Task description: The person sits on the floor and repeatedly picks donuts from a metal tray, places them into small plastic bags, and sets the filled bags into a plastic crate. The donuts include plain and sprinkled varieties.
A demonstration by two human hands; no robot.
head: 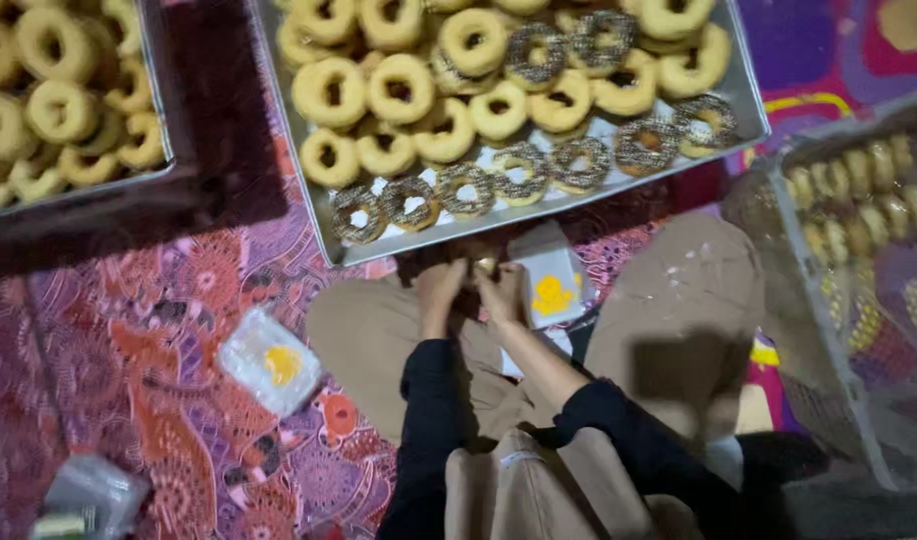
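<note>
Sitting cross-legged on a patterned purple and orange mat [178,400], the person brings both hands together just below the near edge of the big metal tray [538,215]. The left hand [440,292] and right hand [501,293] are curled in, fingertips meeting around a small brownish thing [485,266] (too small and blurred to say what it is, or how firmly either hand grips it).

On the tray lie ring doughnuts [398,88], pale yellow and plain toward its far side, while those along its near edge carry dark speckled sprinkles [464,190] over a white coat. Right of the hands, just below the tray, leans a clear packet [552,285] with a yellow mark. Another such packet [270,362] lies on the mat, lower left of the tray. A second tray [158,120] of plain doughnuts sits to the left, and a clear bin [808,300] of more doughnuts to the right.
</note>
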